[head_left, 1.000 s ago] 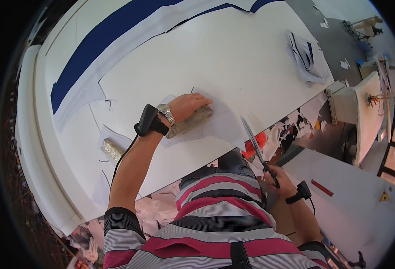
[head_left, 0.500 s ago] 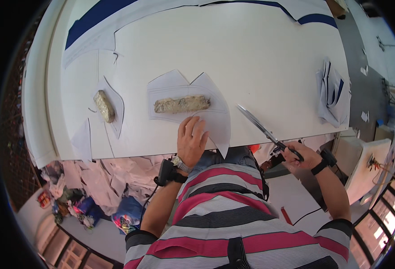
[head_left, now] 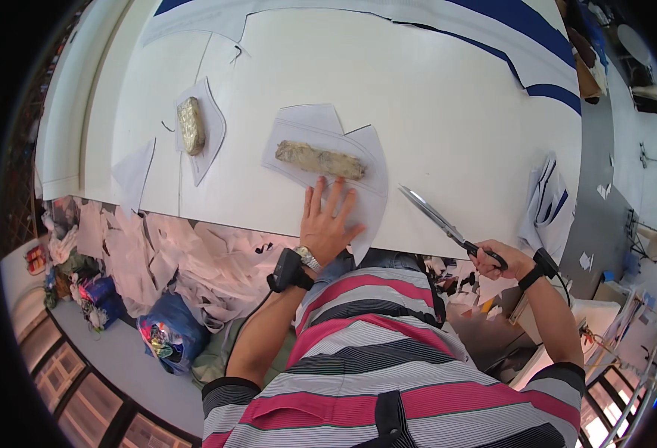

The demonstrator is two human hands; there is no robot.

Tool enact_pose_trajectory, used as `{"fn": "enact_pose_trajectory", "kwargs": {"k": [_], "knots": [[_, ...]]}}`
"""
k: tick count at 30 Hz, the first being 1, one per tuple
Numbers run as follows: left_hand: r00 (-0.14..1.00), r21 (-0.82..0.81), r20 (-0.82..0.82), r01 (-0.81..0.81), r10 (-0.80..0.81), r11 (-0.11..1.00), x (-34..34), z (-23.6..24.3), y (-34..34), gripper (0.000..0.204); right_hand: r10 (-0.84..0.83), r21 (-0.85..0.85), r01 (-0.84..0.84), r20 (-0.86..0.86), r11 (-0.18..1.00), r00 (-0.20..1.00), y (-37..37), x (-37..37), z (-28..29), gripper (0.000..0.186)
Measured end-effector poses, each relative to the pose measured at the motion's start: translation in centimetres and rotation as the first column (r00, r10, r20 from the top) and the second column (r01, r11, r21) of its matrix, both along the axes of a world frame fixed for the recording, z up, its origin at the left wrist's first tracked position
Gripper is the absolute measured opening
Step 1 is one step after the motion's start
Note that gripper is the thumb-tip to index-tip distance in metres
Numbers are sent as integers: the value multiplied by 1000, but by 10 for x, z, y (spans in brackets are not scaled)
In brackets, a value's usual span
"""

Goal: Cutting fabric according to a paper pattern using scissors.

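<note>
My left hand [head_left: 330, 218] lies with its fingers spread on the lower part of a white cut piece [head_left: 373, 153]. Its fingertips reach the lower edge of a long wrapped weight [head_left: 321, 159] that rests on this piece. The piece has a notch in its top edge and thin drawn lines. In my right hand [head_left: 496, 260] I grip a pair of scissors [head_left: 448, 226] by the black handles. Their long metal blades point up and left over the table, apart from the piece, and look nearly closed.
A smaller wrapped weight [head_left: 191, 125] sits on another white piece [head_left: 214, 119] to the left. A pointed white scrap [head_left: 134, 173] overhangs the table edge. Folded white and navy cloth [head_left: 549, 205] lies at the right. Pale scraps [head_left: 187, 261] are heaped below the table [head_left: 261, 213].
The view has turned and shifted, so table and pieces appear tilted. My left fingers are now spread wider and flatter on the piece. The scissors stay in my right hand.
</note>
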State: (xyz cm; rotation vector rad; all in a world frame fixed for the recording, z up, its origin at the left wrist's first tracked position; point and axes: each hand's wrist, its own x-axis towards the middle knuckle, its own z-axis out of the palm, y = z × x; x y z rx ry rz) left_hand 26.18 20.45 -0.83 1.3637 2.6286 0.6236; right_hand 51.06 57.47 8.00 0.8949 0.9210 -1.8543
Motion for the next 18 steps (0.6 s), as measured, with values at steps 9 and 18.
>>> {"fn": "enact_pose_trajectory", "kwargs": {"k": [9,18], "knots": [[999,-48,22,-38,39,998,2,8,-1,79,188,-136,-190,-30,972,982,36,-37,-27,40],[990,-34,79,-114,116,993,20,6,0,75,539,73,-535,-158,842,827,63,-90,-30,40]]}}
